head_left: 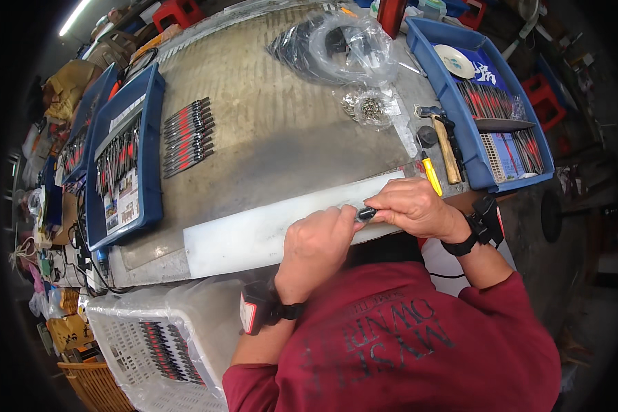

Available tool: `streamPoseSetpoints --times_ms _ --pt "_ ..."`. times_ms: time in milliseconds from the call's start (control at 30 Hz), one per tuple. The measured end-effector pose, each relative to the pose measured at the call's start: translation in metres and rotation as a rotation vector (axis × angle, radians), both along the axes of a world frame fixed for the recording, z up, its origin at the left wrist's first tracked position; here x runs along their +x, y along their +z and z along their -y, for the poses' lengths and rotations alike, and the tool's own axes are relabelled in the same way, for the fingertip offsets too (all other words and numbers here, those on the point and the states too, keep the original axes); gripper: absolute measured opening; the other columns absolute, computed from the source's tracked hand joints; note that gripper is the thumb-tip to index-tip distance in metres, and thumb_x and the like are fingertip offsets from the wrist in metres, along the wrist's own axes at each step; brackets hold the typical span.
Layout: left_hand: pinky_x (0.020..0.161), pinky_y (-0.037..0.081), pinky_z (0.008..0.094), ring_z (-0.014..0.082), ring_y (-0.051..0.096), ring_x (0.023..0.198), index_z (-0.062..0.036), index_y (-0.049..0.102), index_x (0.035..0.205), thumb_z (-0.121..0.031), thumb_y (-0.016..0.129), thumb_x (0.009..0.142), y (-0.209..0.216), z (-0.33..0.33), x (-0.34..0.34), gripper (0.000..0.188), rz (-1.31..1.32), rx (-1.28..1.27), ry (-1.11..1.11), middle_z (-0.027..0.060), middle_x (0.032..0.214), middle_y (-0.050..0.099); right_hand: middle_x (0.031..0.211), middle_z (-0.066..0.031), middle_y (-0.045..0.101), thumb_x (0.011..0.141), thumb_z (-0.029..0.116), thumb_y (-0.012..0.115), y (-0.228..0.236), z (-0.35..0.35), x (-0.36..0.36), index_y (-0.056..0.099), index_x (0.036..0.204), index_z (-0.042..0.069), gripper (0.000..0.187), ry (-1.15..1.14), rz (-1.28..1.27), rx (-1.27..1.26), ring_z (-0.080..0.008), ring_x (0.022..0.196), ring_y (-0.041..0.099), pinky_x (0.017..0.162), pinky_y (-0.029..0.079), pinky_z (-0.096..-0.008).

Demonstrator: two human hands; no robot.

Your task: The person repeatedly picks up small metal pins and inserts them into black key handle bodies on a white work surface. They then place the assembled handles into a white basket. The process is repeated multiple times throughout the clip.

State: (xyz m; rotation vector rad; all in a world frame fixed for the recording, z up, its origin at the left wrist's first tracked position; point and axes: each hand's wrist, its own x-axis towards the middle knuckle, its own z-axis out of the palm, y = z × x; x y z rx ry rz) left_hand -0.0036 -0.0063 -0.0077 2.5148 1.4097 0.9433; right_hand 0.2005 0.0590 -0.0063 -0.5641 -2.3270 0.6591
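Over the front edge of the bench, both of my hands meet on a small black piece with a rounded end (366, 214). My left hand (319, 244) is closed with thumb and fingertips around its left side. From the right, my right hand (413, 208) pinches it too; most of the piece is hidden by the fingers. Below them lies a long white board (254, 237). Farther left on the bench, several slim black-and-red tools (188, 137) lie side by side in a stack-like row.
A blue tray (154, 103) of similar tools stands left, another blue tray (419, 51) right. Near the right one lie a hammer (448, 154), a yellow-handled tool (431, 177) and a bag of small metal parts (371, 108). A white lined basket (209, 319) stands lower left.
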Motion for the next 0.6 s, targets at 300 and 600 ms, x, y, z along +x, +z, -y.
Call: streamPoseSetpoints --times_ms 300,600 --pt "0.049 0.044 0.0354 0.0237 0.054 0.056 -0.0045 0.056 0.094 -0.013 0.070 0.076 0.0012 0.0017 0.0005 0.025 -0.027 -0.011 -0.012 0.0069 0.067 0.050 0.070 -0.0116 0.061 0.073 0.009 0.072 0.0020 0.0043 0.0004 0.065 0.087 0.000 0.018 0.014 0.000 0.032 -0.0286 0.064 0.060 0.059 0.049 -0.0364" --pt "0.049 0.043 0.0349 0.0228 0.053 0.055 -0.0076 0.058 0.096 -0.015 0.069 0.078 0.0050 -0.0010 -0.0006 0.023 0.024 -0.013 -0.016 0.0059 0.067 0.050 0.073 -0.0114 0.063 0.074 0.008 0.072 0.0047 0.0034 0.0024 0.066 0.087 0.000 0.017 -0.007 -0.011 0.034 -0.0279 0.066 0.062 0.061 0.050 -0.0359"
